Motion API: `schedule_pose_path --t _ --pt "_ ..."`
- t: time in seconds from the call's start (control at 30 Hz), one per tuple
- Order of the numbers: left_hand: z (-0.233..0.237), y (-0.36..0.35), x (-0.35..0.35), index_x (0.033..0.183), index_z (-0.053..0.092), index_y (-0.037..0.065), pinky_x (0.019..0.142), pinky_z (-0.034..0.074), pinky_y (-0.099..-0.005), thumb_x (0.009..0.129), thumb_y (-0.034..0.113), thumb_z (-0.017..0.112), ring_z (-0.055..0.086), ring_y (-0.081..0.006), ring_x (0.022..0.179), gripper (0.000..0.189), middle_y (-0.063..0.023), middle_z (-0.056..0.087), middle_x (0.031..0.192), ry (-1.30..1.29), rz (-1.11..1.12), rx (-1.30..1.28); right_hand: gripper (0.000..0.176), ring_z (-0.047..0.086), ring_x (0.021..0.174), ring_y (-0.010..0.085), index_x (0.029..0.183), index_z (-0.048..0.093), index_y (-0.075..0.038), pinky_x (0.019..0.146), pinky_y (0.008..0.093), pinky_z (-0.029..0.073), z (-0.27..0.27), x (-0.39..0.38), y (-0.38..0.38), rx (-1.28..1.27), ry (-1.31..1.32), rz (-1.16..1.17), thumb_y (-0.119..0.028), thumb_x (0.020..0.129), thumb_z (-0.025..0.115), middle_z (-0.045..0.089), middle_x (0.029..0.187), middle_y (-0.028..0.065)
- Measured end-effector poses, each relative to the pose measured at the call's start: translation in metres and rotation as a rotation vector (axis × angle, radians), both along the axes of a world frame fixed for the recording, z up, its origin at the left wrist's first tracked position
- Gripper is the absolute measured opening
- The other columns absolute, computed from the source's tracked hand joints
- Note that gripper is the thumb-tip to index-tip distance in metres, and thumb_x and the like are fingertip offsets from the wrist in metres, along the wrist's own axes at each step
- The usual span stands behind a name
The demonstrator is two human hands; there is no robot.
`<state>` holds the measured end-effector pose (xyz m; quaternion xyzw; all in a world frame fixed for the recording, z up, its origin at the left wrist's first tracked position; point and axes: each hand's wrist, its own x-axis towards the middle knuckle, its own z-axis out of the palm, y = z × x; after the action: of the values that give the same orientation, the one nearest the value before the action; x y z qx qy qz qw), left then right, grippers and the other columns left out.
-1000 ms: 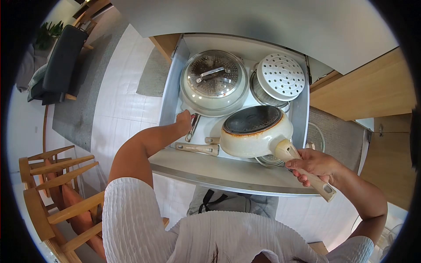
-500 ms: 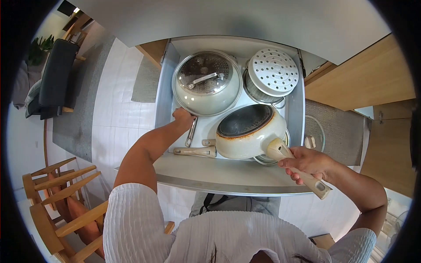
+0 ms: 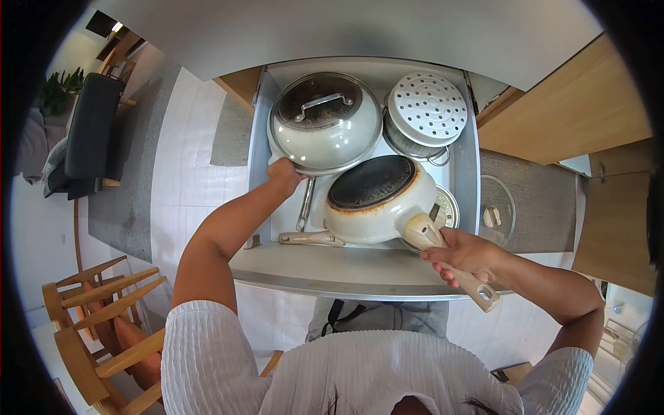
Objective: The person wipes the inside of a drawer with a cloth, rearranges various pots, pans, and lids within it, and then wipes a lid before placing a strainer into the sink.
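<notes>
Saucepan (image 3: 377,200) of cream enamel sits tilted over the front right part of the open drawer (image 3: 346,268), its dark inside facing up and a brown scorched band running round the rim. Its beige handle (image 3: 477,290), with a hole at the far end, reaches out past the drawer's front wall. The right hand (image 3: 463,254) grips this handle near the pan body, fingers curled tight around it. Under the saucepan the edge of a small lid (image 3: 446,207) shows.

The left hand (image 3: 285,173) rests against the front left rim of a lidded pan (image 3: 325,131), pale with a glass lid and a metal grip on top, which fills the back left of the drawer. Its fingers are hidden by the back of the hand, so I cannot tell whether they pinch the rim or only press it. A white perforated steamer plate (image 3: 427,109) lies on a pot in the back right corner, and a loose beige handle (image 3: 308,238) lies along the drawer's front
</notes>
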<state>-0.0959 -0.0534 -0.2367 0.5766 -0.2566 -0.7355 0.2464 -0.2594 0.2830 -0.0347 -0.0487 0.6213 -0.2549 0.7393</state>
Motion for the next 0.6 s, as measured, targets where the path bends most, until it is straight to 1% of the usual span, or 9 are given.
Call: schedule_pose_path --t 0.03,0.07,0.13,0.23,0.37,0.47,0.53,0.6 --pt "-0.001 -0.002 -0.001 0.117 0.037 -0.005 0.073 0.048 -0.0579 0.083 0.003 0.037 0.052 -0.0403 0.099 0.035 -0.0238 0.045 0.117 -0.005 0.032 -0.006 0.023 0.042 0.043 0.0065 0.092 0.040 -0.003 0.035 0.0218 0.039 -0.004 0.002 0.000 -0.008 -0.019 -0.010 -0.013 0.082 0.057 0.044 0.062 0.0009" --pt "-0.003 -0.004 -0.001 0.117 0.037 -0.005 0.073 0.048 -0.0579 0.083 0.003 0.037 0.052 -0.0403 0.099 0.035 -0.0238 0.045 0.117 -0.007 0.026 -0.005 0.023 0.042 0.043 0.0065 0.092 0.040 -0.003 0.035 0.0218 0.039 -0.008 0.004 0.000 -0.008 -0.021 -0.016 -0.013 0.082 0.057 0.044 0.062 0.0009" --pt "-0.004 -0.009 -0.004 0.118 0.036 -0.005 0.072 0.048 -0.0614 0.083 0.001 0.035 0.051 -0.0432 0.099 0.035 -0.0253 0.044 0.117 -0.069 0.091 0.045 0.023 0.042 0.041 0.0064 0.091 0.040 -0.003 0.034 0.0215 0.039 -0.015 0.008 -0.002 -0.022 -0.059 -0.042 -0.011 0.080 0.059 0.044 0.059 0.0005" --pt "-0.002 -0.011 -0.007 0.118 0.035 -0.006 0.072 0.047 -0.0631 0.084 0.001 0.035 0.051 -0.0440 0.099 0.035 -0.0251 0.044 0.117 -0.074 0.122 0.062 0.023 0.042 0.040 0.0061 0.090 0.041 -0.003 0.033 0.0212 0.038 -0.020 0.010 -0.006 -0.039 -0.078 -0.035 -0.008 0.079 0.060 0.044 0.057 0.0001" --pt "0.015 -0.007 -0.006 0.119 0.034 -0.005 0.072 0.047 -0.0630 0.085 0.001 0.032 0.051 -0.0436 0.100 0.035 -0.0253 0.042 0.119 -0.100 0.122 0.024 0.022 0.042 0.040 0.0058 0.090 0.042 -0.003 0.033 0.0213 0.038 -0.034 0.008 -0.006 -0.073 -0.073 -0.017 -0.007 0.078 0.060 0.045 0.058 0.0003" --pt "0.026 -0.008 -0.005 0.120 0.034 -0.004 0.075 0.046 -0.0614 0.086 0.003 0.029 0.050 -0.0430 0.101 0.036 -0.0253 0.039 0.122 -0.066 0.079 0.030 0.022 0.042 0.040 0.0061 0.090 0.042 -0.002 0.033 0.0218 0.038 -0.038 0.003 -0.011 -0.103 -0.057 0.055 -0.004 0.077 0.060 0.045 0.058 0.0009" --pt "0.032 -0.008 -0.003 0.121 0.033 -0.005 0.078 0.047 -0.0584 0.087 0.004 0.025 0.050 -0.0424 0.102 0.036 -0.0251 0.038 0.123 -0.054 0.032 0.029 0.023 0.042 0.040 0.0070 0.091 0.042 -0.001 0.032 0.0227 0.038 -0.040 0.002 -0.014 -0.110 -0.024 0.099 -0.002 0.075 0.059 0.045 0.058 0.0018" --pt "0.039 -0.008 -0.003 0.121 0.032 -0.005 0.079 0.047 -0.0573 0.087 0.004 0.025 0.049 -0.0424 0.103 0.037 -0.0247 0.038 0.123 -0.050 0.017 0.026 0.024 0.042 0.040 0.0075 0.091 0.042 -0.001 0.032 0.0230 0.038 -0.047 0.002 -0.015 -0.131 -0.033 0.101 -0.002 0.074 0.059 0.046 0.058 0.0022"
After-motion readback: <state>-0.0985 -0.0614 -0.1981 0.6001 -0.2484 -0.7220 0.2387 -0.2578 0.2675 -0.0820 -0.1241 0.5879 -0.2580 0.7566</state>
